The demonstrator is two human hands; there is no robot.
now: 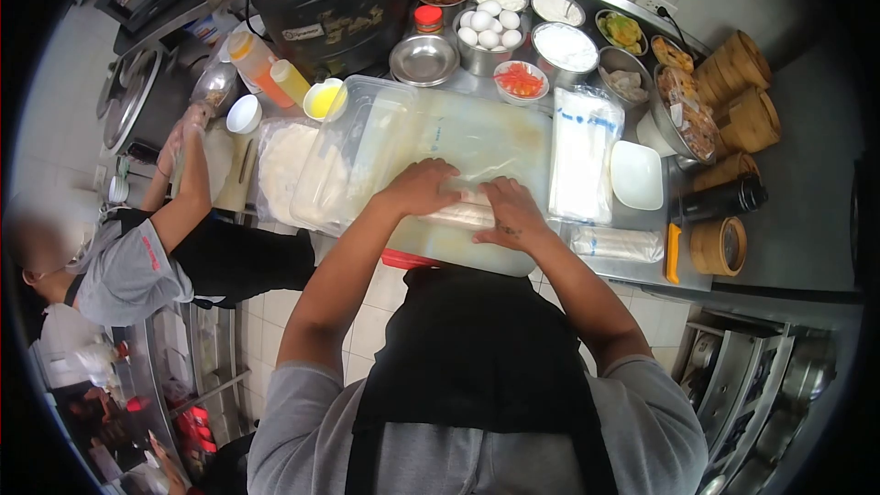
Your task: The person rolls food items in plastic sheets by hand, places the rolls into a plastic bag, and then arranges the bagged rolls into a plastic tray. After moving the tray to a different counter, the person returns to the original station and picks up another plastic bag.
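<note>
On the pale cutting board (431, 243) lies a roll wrapped in clear plastic (463, 211). My left hand (419, 187) grips its left end from above, fingers bent over it. Around the right end is my right hand (510, 214), with its thumb and fingers curved on the plastic. A clear plastic tub or lid (353, 96) rests on the board's left part, beside a flat sheet of dough (291, 165) on plastic. Right of the board are a stack of white wrapped sheets (582, 156) and another wrapped roll (616, 244).
A co-worker (137, 257) stands at the left, hands over the counter. Behind the board are a bowl of eggs (489, 29), a metal plate (423, 60) and a bowl of red strips (521, 81). Bamboo steamers (733, 69) and an orange-handled tool (674, 253) are at the right.
</note>
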